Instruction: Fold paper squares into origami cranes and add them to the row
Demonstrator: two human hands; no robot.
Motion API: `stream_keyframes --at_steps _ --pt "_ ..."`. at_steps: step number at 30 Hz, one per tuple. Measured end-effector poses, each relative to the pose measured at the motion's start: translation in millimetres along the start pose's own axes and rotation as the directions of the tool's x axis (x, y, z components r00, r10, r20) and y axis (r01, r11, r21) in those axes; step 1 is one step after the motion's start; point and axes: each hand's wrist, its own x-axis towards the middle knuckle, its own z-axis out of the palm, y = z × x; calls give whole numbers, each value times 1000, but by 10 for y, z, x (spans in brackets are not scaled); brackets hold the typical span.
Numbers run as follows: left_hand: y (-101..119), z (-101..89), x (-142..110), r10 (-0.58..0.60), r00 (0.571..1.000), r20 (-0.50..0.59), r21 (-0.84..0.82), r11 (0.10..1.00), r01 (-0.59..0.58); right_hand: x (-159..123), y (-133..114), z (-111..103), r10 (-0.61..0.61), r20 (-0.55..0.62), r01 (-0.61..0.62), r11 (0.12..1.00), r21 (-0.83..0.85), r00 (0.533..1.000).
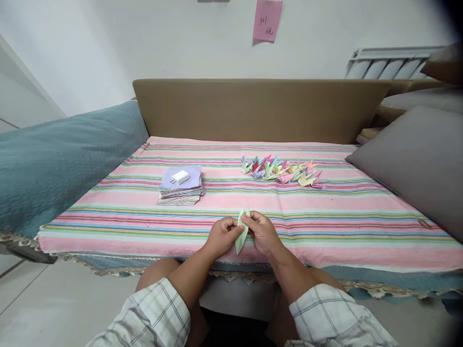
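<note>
A pale green piece of folded origami paper [240, 244] is held upright between my two hands, just above the front part of the striped cloth. My left hand [223, 236] pinches its left side with thumb and fingers. On the other side, my right hand [263, 230] grips the upper part, its thumb lying on the paper. Some of the fingers behind the paper are hidden. Beyond my hands to the right, several folded paper cranes [267, 169] in many colours stand in close rows.
At left, a stack of square paper sheets [181, 193] bears a white charger plug [181, 177]. The striped cloth [119, 219] covers the seat before me. A brown backrest [253, 111], a teal armrest [72, 154] and a grey cushion [419, 159] bound it. A small brown object [425, 224] lies near the cushion.
</note>
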Motion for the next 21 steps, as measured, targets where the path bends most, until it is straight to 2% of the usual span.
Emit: stream_keyframes --at_steps 3,6,13,18,21 --pt "-8 20 2 23 998 -54 118 993 -16 8 61 22 -60 -49 61 998 16 997" --pt "-18 38 2 38 996 -76 148 989 -26 -1 78 47 -86 -80 90 995 44 993" --pt "6 17 -5 60 997 -40 192 980 -52 -11 -6 41 -22 41 20 999 46 999" --pt "15 30 -10 81 996 -31 227 971 -72 -5 37 47 -104 -45 106 993 60 994" --pt "-1 36 -10 62 998 -4 201 978 -59 -10 34 62 -98 -74 105 990 94 992"
